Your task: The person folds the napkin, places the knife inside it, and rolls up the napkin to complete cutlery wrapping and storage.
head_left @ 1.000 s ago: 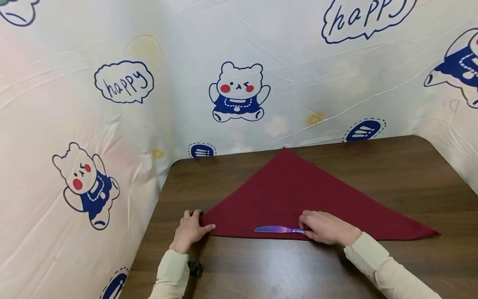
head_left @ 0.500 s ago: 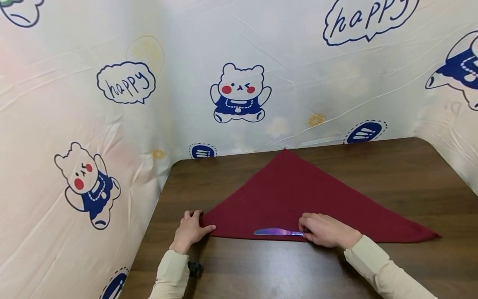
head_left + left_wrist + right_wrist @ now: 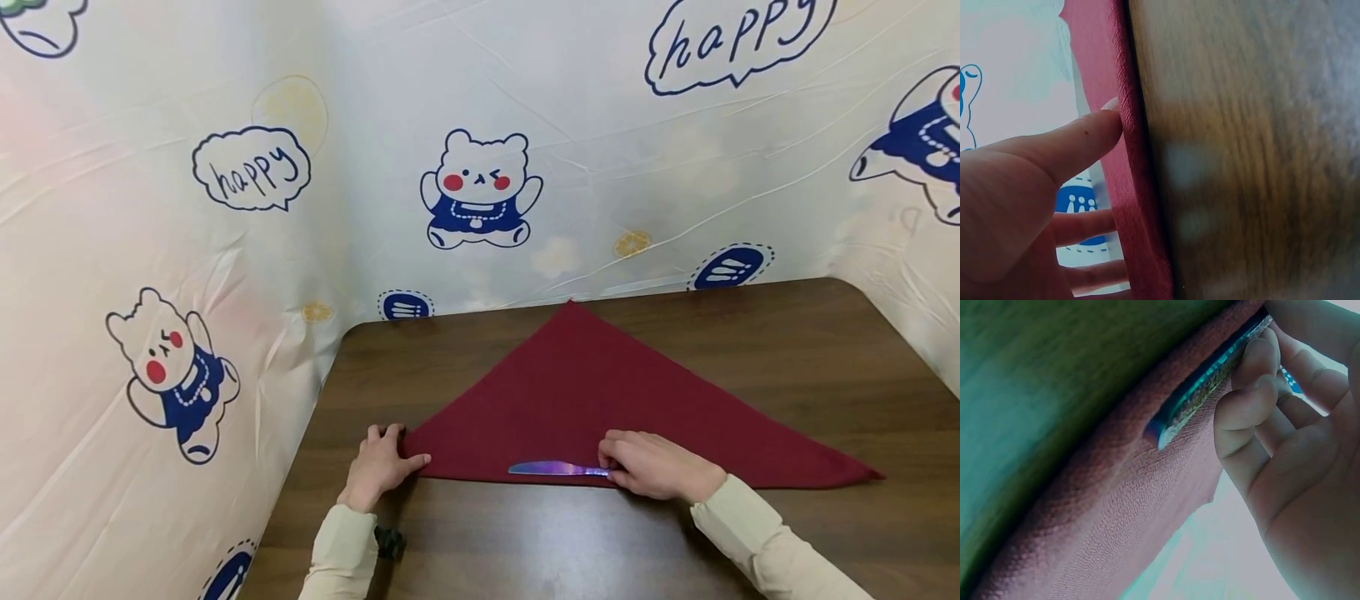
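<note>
A dark red cloth napkin [image 3: 577,392], folded into a triangle, lies with its long edge towards me and its point at the far side. Along that long edge lies a purple-blue iridescent table knife [image 3: 551,468], blade to the left. My right hand [image 3: 660,467] pinches its handle between thumb and curled fingers; in the right wrist view the handle's end [image 3: 1169,425] sticks out past the fingers. At the napkin's left corner rests my left hand [image 3: 378,468], fingers spread. Its thumb [image 3: 1094,128] touches the folded edge, and the cloth partly hides the other fingertips.
The brown wooden table [image 3: 480,542] is backed on its far and left sides by a pale curtain [image 3: 360,167] printed with bears and speech bubbles. A small black object [image 3: 390,542] shows beside my left cuff.
</note>
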Motion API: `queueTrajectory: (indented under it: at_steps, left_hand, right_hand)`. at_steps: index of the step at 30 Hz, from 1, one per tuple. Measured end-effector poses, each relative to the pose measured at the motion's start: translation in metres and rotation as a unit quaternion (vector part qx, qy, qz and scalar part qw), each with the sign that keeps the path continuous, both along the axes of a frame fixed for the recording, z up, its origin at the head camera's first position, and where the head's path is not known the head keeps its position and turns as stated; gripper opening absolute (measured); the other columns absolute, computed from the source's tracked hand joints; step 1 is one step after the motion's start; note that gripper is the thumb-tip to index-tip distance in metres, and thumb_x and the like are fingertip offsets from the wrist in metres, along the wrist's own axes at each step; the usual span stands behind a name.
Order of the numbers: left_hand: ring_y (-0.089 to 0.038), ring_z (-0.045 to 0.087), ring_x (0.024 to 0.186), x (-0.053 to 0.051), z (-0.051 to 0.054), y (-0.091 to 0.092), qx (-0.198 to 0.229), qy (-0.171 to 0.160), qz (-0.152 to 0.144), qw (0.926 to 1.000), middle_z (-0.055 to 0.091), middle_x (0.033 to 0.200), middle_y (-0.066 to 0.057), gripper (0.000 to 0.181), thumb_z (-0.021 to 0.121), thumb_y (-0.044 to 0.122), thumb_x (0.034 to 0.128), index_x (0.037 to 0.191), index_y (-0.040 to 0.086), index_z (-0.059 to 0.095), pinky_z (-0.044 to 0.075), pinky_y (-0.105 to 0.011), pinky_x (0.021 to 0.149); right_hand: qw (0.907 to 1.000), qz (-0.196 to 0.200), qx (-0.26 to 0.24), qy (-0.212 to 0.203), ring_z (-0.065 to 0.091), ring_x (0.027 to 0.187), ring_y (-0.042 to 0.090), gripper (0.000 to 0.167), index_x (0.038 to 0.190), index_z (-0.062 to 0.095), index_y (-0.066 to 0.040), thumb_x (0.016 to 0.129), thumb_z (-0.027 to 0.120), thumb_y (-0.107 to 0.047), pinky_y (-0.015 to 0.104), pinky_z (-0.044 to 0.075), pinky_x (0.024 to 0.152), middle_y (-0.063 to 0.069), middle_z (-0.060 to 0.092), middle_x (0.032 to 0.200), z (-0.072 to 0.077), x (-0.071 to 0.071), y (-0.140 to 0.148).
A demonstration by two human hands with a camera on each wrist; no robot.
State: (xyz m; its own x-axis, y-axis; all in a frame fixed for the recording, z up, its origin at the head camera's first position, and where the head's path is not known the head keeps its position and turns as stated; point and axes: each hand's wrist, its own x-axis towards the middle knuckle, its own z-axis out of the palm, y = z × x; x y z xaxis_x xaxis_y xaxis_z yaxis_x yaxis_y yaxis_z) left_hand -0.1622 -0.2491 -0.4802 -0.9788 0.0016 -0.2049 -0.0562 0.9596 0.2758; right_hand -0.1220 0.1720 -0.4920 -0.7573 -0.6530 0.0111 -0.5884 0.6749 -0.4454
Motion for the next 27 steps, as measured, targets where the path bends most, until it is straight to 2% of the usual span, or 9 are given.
queueTrajectory:
  at_steps: [5, 10, 12, 19, 27]
  left_hand:
    - [-0.043, 0.051, 0.104, -0.001, 0.002, -0.006, -0.005, 0.019, 0.012, 0.9997, 0.047, 0.121, -0.029, 0.067, 0.076, 0.042, 0.0793, 0.126, -0.001, 0.056, 0.048, -0.056, 0.079]
    - [-0.033, 0.058, 0.075, -0.001, 0.003, -0.008, 0.009, 0.0, 0.036, 0.9993, 0.044, 0.117, -0.026, 0.064, 0.076, 0.04, 0.0801, 0.126, 0.001, 0.055, 0.049, -0.048, 0.069]
    - [-0.031, 0.057, 0.07, -0.002, 0.003, -0.008, 0.014, -0.005, 0.04, 0.9991, 0.044, 0.116, -0.026, 0.064, 0.076, 0.04, 0.0799, 0.125, 0.001, 0.054, 0.049, -0.047, 0.066]
    - [-0.033, 0.058, 0.077, -0.004, 0.0, -0.011, 0.019, -0.002, 0.039, 0.9991, 0.049, 0.113, -0.028, 0.061, 0.076, 0.038, 0.0802, 0.123, 0.0, 0.055, 0.049, -0.051, 0.071]
    - [-0.035, 0.059, 0.084, -0.005, -0.002, -0.013, 0.023, 0.002, 0.036, 0.9991, 0.052, 0.114, -0.028, 0.061, 0.076, 0.038, 0.0801, 0.123, 0.0, 0.055, 0.049, -0.053, 0.077]
  right_hand:
    - [1.0, 0.001, -0.003, 0.001, 0.042, 0.067, -0.001, 0.015, 0.079, 0.057, -0.02, 0.086, 0.068, -0.012, 0.019, 0.04, 0.061, -0.014, 0.047, 0.08, -0.001, 0.0, -0.001]
    - [1.0, 0.001, -0.007, -0.003, 0.042, 0.068, -0.001, 0.015, 0.079, 0.057, -0.02, 0.086, 0.068, -0.011, 0.019, 0.04, 0.062, -0.013, 0.048, 0.08, 0.001, 0.0, -0.001]
    - [0.9999, -0.001, -0.007, -0.008, 0.042, 0.069, -0.001, 0.015, 0.08, 0.057, -0.02, 0.087, 0.068, -0.012, 0.02, 0.041, 0.062, -0.013, 0.048, 0.08, 0.001, 0.0, -0.001]
    - [0.9997, -0.005, -0.006, -0.023, 0.043, 0.07, 0.0, 0.013, 0.082, 0.059, -0.02, 0.088, 0.067, -0.012, 0.02, 0.042, 0.064, -0.013, 0.049, 0.082, 0.003, 0.0, 0.0]
    - [0.9999, 0.004, -0.009, -0.01, 0.044, 0.071, 0.0, 0.013, 0.081, 0.059, -0.019, 0.087, 0.067, -0.011, 0.021, 0.042, 0.063, -0.013, 0.05, 0.081, 0.001, -0.001, -0.002]
